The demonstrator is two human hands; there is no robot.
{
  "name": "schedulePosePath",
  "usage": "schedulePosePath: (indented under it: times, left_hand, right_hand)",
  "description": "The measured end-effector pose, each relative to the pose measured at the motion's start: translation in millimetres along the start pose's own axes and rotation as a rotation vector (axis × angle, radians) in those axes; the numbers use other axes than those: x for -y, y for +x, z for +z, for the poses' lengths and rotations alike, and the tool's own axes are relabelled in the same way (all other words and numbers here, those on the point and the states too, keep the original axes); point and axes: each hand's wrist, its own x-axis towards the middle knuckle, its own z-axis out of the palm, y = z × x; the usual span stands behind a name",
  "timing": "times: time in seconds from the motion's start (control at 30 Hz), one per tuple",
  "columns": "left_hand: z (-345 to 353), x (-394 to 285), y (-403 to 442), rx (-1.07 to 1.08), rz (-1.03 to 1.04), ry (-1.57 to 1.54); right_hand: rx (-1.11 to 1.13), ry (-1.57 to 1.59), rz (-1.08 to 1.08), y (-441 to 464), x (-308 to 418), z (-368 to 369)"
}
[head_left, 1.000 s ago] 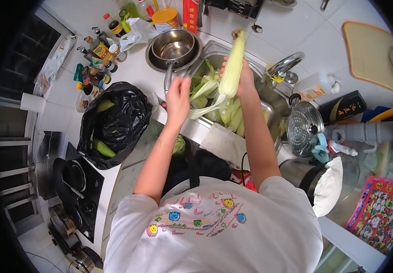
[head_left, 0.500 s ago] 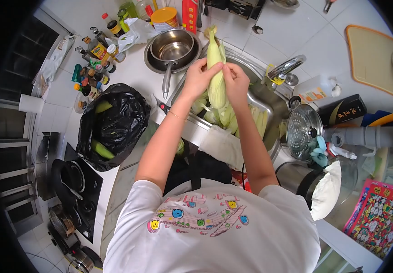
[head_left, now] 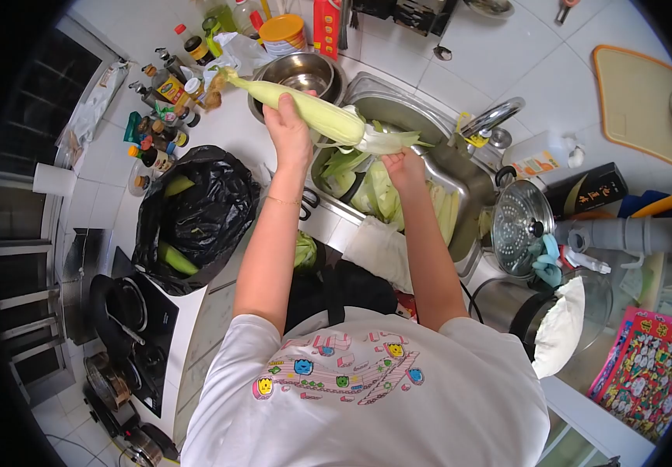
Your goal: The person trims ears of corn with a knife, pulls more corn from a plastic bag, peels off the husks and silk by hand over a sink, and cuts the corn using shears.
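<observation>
An ear of corn [head_left: 316, 114] in pale green husk slants over the sink's left end and the pan, its silk end at the upper left. My left hand [head_left: 287, 128] is wrapped round its middle. Pulled-down husk leaves [head_left: 389, 142] hang at the lower right end, and my right hand [head_left: 404, 167] is closed on them. Beneath my hands, loose husks [head_left: 378, 194] and several more pale green pieces lie in the metal sink [head_left: 464, 183]. A pair of scissors [head_left: 309, 201] rests on the counter beside my left wrist.
A black plastic bag [head_left: 223, 191] with green husks inside stands at the left. Behind my left hand is a metal pan [head_left: 305, 71]. Bottles [head_left: 168, 86] line the back left. A faucet [head_left: 495, 115], a steamer lid [head_left: 521, 226] and a cloth [head_left: 378, 249] surround the sink.
The corn has turned from upright to slanting left. My left hand moved left with it, now around its middle; my right hand moved down to the husk end and grips the leaves.
</observation>
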Motion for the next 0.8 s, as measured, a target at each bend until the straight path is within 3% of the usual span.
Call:
schedulePosePath:
  times: [0.07, 0.17, 0.2, 0.3, 0.4, 0.5, 0.63, 0.8]
  left_hand:
    - [-2, 1, 1, -0.022, 0.001, 0.015]
    - [-9, -2, 5, 0.013, -0.053, 0.034]
    - [-10, -2, 6, 0.034, -0.084, 0.039]
    - [-7, 0, 7, 0.184, -0.146, 0.011]
    - [6, -5, 6, 0.253, -0.220, -0.098]
    - [19, -8, 9, 0.233, -0.240, -0.158]
    - [26, -17, 14, 0.128, -0.185, -0.184]
    - [21, -6, 18, -0.116, -0.168, -0.134]
  right_hand:
    - [0.054, -0.230, -0.024, 8, 6, -4]
    - [-0.333, -0.917, -0.491, -21, 32, 25]
    - [-0.345, -1.003, -0.823, -11, 27, 21]
    - [0.404, -0.980, -0.955, -50, 41, 60]
    - [0.964, -1.164, -0.859, -57, 49, 81]
    - [1.061, -1.321, -0.338, -75, 44, 85]
    - [0.856, -1.365, -0.356, -77, 32, 75]
    - [0.749, -1.542, -0.683, -68, 17, 66]
